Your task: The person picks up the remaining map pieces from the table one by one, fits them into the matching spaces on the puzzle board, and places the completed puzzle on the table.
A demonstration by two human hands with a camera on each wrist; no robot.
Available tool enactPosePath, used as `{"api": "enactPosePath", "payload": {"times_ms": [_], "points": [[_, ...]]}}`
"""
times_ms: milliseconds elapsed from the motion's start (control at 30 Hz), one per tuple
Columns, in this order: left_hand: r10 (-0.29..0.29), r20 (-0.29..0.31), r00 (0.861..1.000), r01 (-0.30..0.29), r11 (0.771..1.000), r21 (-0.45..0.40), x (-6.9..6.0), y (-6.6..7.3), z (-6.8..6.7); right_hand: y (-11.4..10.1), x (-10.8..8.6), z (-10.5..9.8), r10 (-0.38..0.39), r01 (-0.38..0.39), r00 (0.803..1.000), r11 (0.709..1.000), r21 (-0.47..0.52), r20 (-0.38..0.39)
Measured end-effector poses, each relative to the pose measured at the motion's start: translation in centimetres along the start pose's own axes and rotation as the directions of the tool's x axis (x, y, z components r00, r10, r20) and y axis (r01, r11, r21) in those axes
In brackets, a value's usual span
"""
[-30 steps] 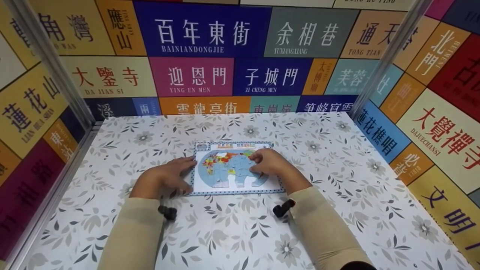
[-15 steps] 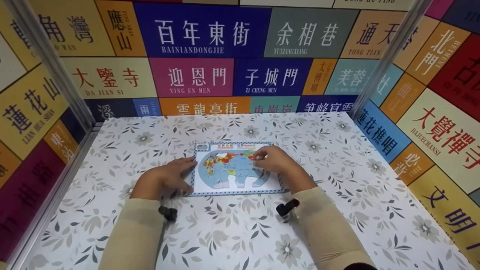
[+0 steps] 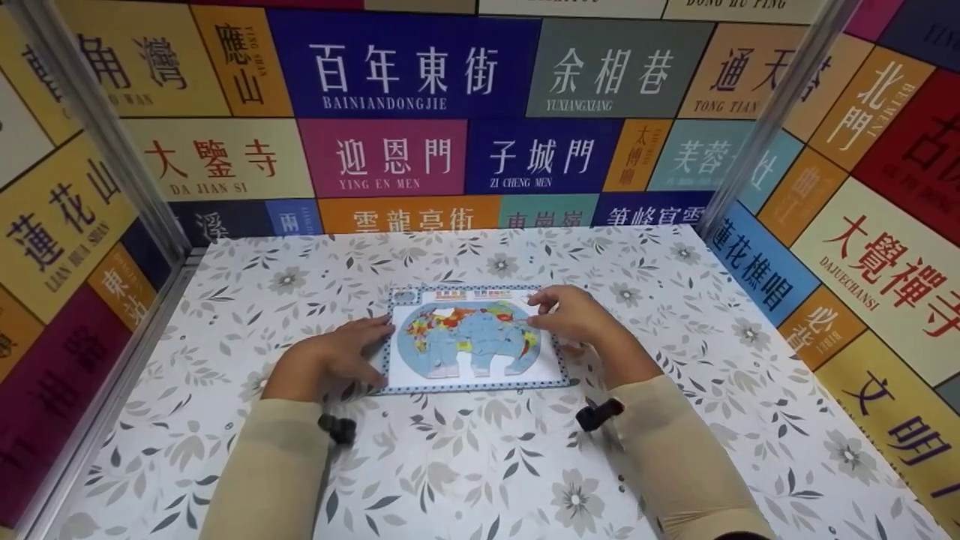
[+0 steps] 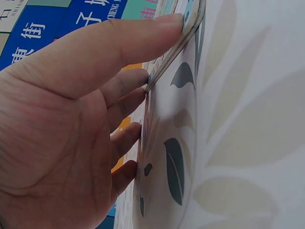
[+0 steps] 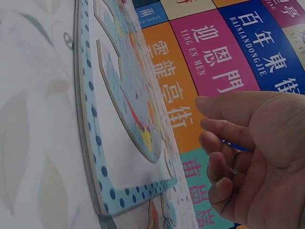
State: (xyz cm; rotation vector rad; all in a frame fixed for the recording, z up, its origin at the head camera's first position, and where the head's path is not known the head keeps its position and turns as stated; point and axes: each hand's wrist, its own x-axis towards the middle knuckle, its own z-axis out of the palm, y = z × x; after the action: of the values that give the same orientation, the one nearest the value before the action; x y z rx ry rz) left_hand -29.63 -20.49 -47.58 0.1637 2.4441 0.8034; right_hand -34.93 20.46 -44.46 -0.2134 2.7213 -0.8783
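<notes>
A world map jigsaw puzzle (image 3: 480, 337) lies in a board with a blue dotted border (image 3: 480, 388). White gaps show along the map's lower part. My left hand (image 3: 337, 351) rests at the board's left side; its thumb touches the board's edge in the left wrist view, and the fingers extend along that side. Over the upper right of the board is my right hand (image 3: 574, 315). In the right wrist view that hand (image 5: 267, 157) has loosely bent fingers, with nothing seen between them and the map standing apart from them.
A few puzzle pieces (image 5: 169, 210) partly show beyond the board's border in the right wrist view. The table (image 3: 450, 465) has a floral cover. Lettered panels (image 3: 405, 60) enclose it at the back and sides. A black device (image 3: 600, 414) sits at the right wrist.
My right hand has moved right, off the map's middle right towards the board's right edge, uncovering coloured land on the map. The left hand and the board stay nearly in place.
</notes>
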Motion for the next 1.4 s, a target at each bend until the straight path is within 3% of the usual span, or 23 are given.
{"api": "enactPosePath", "payload": {"times_ms": [167, 433, 733, 933, 1167, 1400], "points": [[0.017, -0.015, 1.0, -0.017, 0.999, 0.036, -0.3, 0.0, -0.1, 1.6, -0.5, -1.0, -0.026, 0.025, 1.0, 0.999, -0.031, -0.007], [-0.032, -0.014, 0.999, 0.032, 0.999, -0.015, -0.4, 0.1, 0.0, 3.9, -1.6, -2.5, -0.066, 0.064, 0.997, 0.995, -0.073, -0.028], [-0.033, -0.002, 0.999, 0.033, 0.999, -0.011, -0.1, 0.1, 0.2, 5.7, -3.2, -3.1, -0.103, 0.103, 0.995, 0.991, -0.09, 0.006], [-0.045, 0.004, 0.999, 0.045, 0.998, -0.038, -0.2, 0.2, 0.1, 6.6, -3.6, -2.9, -0.077, 0.078, 0.997, 0.994, -0.07, 0.024], [0.037, -0.009, 0.999, -0.037, 0.999, 0.0, -0.3, -0.4, 0.2, 7.3, -3.6, -2.2, -0.038, 0.041, 0.997, 0.998, -0.047, 0.07], [0.009, -0.005, 1.0, -0.009, 1.0, -0.011, -0.2, -0.2, 0.1, 7.5, -3.4, -1.4, -0.054, 0.059, 0.996, 0.996, -0.063, 0.077]]}}
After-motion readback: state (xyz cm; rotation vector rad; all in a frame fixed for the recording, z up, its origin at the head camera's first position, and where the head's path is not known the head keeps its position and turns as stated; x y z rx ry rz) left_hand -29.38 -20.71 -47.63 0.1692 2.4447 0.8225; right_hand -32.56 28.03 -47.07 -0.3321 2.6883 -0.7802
